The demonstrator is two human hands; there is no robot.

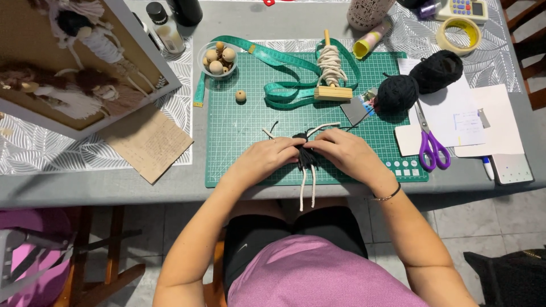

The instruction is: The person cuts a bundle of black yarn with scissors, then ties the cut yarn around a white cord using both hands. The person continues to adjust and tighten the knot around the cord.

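Head view — yarn bundle (305, 152) between 2 hands

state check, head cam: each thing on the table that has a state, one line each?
Left hand: closed on the black yarn bundle.
Right hand: pinching the same bundle.
White cotton cords: hanging off the table edge.
Purple-handled scissors: shut, lying flat.
Two black yarn balls: wound, touching.
Clear bowl of wooden beads: filled.
Loose wooden bead: lying on the green cutting mat.
Green tape measure: unrolled.
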